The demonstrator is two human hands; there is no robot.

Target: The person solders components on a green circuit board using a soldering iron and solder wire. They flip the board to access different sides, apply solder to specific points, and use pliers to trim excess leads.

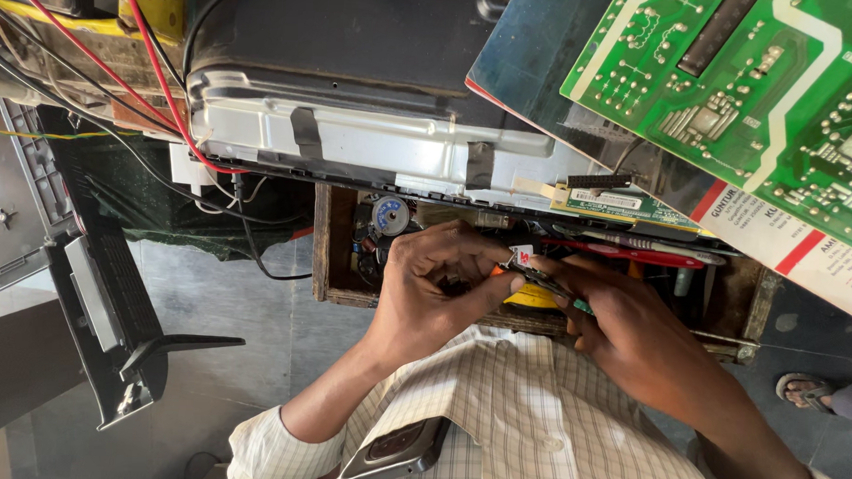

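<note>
Over the wooden tool tray (335, 265), both hands' fingers (476, 293) pinch a slim metal tool (542, 283).

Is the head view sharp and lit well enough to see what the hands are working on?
Head view: even daylight, hands sharp; left hand and right hand shade the small tool between them; green circuit board brightly lit, the wooden tray interior dim.

Yellow rectangular label (160, 4), upper left. White printed sheet with red bars (785, 238), right edge under the green circuit board. Small white-and-red tag (521, 256), centre, at the fingertips.
</note>
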